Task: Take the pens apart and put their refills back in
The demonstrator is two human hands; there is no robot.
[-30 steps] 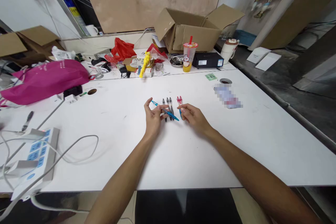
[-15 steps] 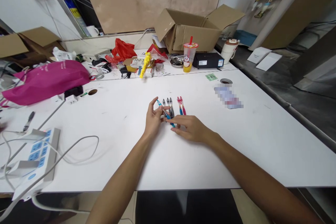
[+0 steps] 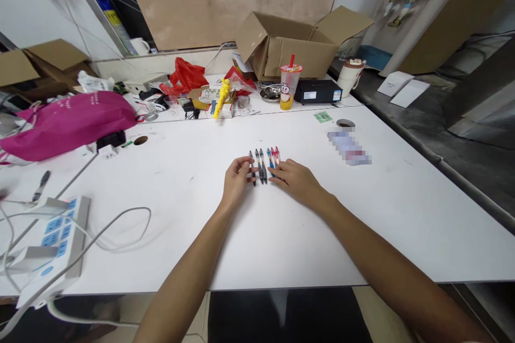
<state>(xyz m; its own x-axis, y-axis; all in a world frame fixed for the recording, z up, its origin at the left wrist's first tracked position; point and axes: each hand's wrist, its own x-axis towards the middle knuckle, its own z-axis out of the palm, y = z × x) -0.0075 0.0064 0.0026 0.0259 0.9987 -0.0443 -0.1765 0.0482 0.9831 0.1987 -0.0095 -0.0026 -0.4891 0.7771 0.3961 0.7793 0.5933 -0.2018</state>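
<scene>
Several click pens lie side by side, tips toward me: black pens [image 3: 261,165], then a blue pen [image 3: 269,155], then pink-red pens [image 3: 277,153]. My right hand [image 3: 296,178] has its thumb and fingers on the lower part of the blue pen, just right of the black ones. That hand hides the lower ends of the pink-red pens. My left hand [image 3: 236,181] rests at the row's left side, fingers apart and reaching over the leftmost black pen [image 3: 251,155]. I see nothing held in it.
A power strip [image 3: 74,241] with loose cables lies at left, near a magenta bag [image 3: 72,124]. Along the back stand a drink cup [image 3: 288,88], a black box [image 3: 319,92] and an open carton [image 3: 300,56]. A tape roll [image 3: 345,124] lies at right.
The blue pen, earlier held slanted between both hands, is now down between the black and pink-red pens. My left hand has let go of it; my right hand has moved slightly forward.
</scene>
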